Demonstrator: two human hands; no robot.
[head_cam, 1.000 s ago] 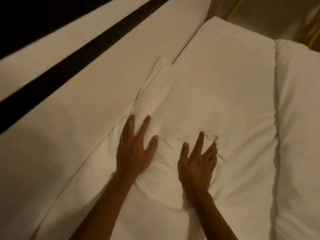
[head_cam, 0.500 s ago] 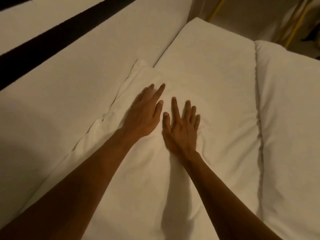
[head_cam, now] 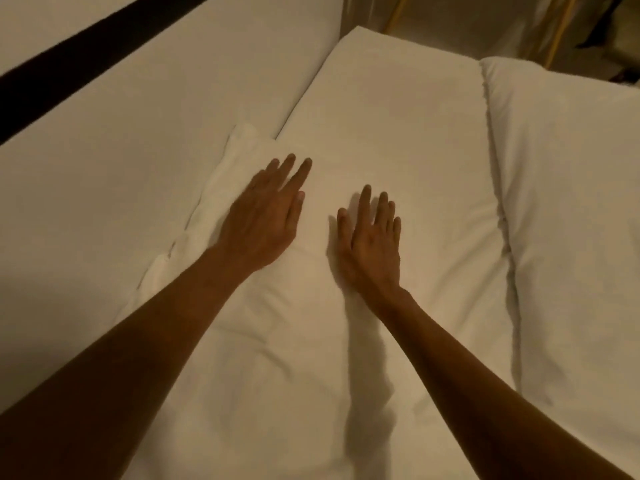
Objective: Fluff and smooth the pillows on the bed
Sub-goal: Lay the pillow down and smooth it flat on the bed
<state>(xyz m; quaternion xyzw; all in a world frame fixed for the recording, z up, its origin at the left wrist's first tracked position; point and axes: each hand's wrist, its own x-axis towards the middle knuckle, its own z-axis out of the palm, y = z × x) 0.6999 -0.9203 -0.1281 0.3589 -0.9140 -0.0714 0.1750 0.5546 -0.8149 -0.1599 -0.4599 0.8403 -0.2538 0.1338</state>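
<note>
A white pillow (head_cam: 263,368) lies lengthwise under both my arms, lightly creased near its middle. My left hand (head_cam: 265,216) rests flat on its far left part, fingers stretched toward the pillow's top corner. My right hand (head_cam: 372,244) lies flat on the pillow a hand's width to the right, fingers together, holding nothing. A second white pillow (head_cam: 398,133) lies just beyond, overlapping the first at its far end.
A padded cream headboard (head_cam: 138,140) with a dark stripe (head_cam: 79,64) runs along the left. A white duvet (head_cam: 571,220) lies folded at the right, its seam beside the pillows. Gold-coloured rods (head_cam: 557,32) stand beyond the bed at the top right.
Both hands have slid forward along the pillow from its dented middle toward its far end, then spread apart sideways. The deep dent and wrinkles under the hands have flattened.
</note>
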